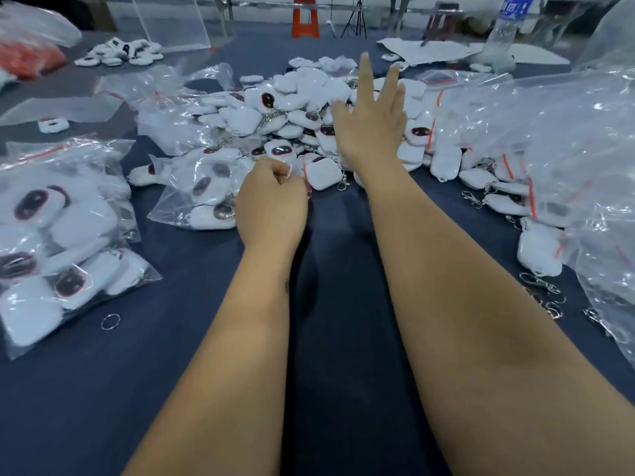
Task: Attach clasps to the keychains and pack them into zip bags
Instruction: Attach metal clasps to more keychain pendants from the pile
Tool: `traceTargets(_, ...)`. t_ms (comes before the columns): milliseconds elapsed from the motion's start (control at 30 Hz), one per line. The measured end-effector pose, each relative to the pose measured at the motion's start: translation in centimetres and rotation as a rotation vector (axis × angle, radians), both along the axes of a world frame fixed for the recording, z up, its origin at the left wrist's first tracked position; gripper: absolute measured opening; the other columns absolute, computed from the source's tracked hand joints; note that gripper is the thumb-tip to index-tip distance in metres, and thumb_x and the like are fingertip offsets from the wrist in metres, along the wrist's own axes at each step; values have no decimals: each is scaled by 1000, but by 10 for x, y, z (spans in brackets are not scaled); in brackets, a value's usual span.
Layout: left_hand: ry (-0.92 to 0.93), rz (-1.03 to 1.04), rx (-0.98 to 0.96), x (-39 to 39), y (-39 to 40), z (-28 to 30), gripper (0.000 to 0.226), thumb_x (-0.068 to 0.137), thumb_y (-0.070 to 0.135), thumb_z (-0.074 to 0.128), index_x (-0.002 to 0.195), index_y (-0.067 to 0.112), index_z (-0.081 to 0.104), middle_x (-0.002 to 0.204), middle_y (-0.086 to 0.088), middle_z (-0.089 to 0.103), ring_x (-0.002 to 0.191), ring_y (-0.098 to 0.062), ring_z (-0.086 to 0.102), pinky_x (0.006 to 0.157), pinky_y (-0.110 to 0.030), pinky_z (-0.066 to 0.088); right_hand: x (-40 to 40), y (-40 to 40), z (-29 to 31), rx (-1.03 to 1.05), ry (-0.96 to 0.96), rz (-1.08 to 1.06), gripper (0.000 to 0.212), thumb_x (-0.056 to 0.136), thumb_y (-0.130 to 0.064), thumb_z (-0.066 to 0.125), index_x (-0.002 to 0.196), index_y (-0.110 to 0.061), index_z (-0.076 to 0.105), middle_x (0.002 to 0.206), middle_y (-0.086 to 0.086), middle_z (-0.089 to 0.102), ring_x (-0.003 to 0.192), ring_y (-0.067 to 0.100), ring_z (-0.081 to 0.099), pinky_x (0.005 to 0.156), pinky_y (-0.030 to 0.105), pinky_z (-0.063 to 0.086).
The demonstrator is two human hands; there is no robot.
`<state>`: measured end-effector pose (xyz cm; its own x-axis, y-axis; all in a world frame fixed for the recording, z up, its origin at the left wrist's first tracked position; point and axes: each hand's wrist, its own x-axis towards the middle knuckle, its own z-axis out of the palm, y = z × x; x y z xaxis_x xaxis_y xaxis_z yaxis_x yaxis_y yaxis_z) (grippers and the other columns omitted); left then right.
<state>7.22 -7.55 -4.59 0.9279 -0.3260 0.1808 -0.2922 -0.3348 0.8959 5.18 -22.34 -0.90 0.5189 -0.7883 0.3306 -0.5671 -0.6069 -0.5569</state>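
A heap of white plush keychains (292,108) with dark oval faces covers the middle of the dark blue table (326,304). My right hand (371,121) hovers over the heap, fingers spread and holding nothing. My left hand (271,201) is curled into a fist at the heap's near edge. Its fingertips pinch the red zip edge of a small zip bag (323,173) holding one white keychain. A metal clasp (343,184) pokes out at that bag's right side.
A large filled bag (62,235) lies at the left and another (199,194) beside my left hand. Big clear bags (567,149) pile up on the right, with loose clasps (539,283) below them. A split ring (110,321) lies near left. A water bottle (505,29) stands far right.
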Motion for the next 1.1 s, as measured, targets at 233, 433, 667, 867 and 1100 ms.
traceTargets(233,-7,-17,7,-2,1,3,11,86,21,49,92,26,57,76,14,56,71,-2,50,58,-25,34,-11,17,-21,-186,316,99,57,92,-49,39,148,-41,29,159,1,23,143,35,19,111,54,17)
traceTargets(433,-90,-91,43,-10,9,3,8,88,20,49,94,20,55,91,7,59,84,-17,52,68,-30,36,-63,45,-27,-199,311,120,34,94,-42,37,110,-21,58,132,-2,51,128,28,38,106,50,25)
traceTargets(667,-316,-82,262,-31,26,5,20,88,8,46,95,13,64,100,-9,63,107,-29,50,75,-35,40,-104,72,-16,-425,236,-18,37,102,-44,37,129,-31,59,130,0,56,131,25,39,111,48,19)
traceTargets(867,-257,74,-153,-50,42,6,24,86,4,40,104,19,43,87,0,55,88,-22,52,60,-29,36,-85,126,1,436,-798,148,15,99,-20,49,86,-19,58,78,-8,61,76,14,59,77,34,50)
traceTargets(1100,62,-141,-273,-45,47,6,39,81,-5,35,77,21,63,74,-1,67,67,-17,60,61,-28,48,-87,128,-20,1122,-916,390,14,102,-4,43,111,-6,54,82,11,60,57,14,59,61,24,50)
